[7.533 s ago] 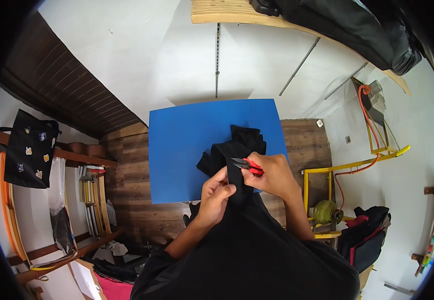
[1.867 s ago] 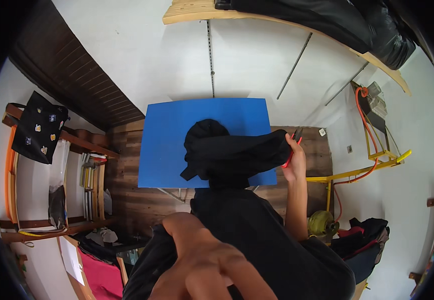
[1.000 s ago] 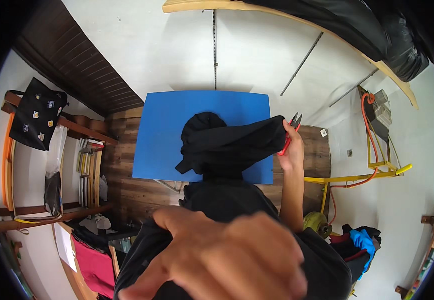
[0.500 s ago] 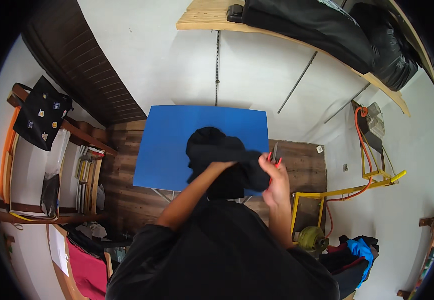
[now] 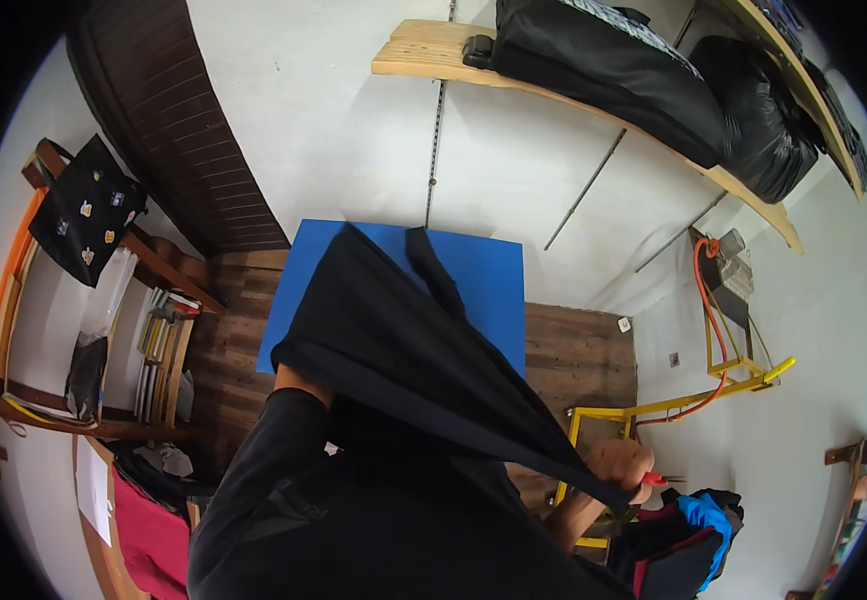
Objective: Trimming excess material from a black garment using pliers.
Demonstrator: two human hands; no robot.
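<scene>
Cloth of soft, matte black fabric [image 5: 394,340], bunched over the smooth blue rectangular table [image 5: 494,285] half a second ago, now stretches slantwise across it.
From the head view, our right hand [image 5: 619,467], well apart from the left wrist [image 5: 304,384], clamps the cloth's narrow corner and red-handled snips [image 5: 655,479]; broad folds hide our left hand, so we cannot tell its state.

It's looking like a small workroom — a blue table [image 5: 494,290] is standing centrally, black bags [image 5: 754,130] are crowding a shelf [image 5: 419,50], cloth [image 5: 689,550] is lying heaped.
</scene>
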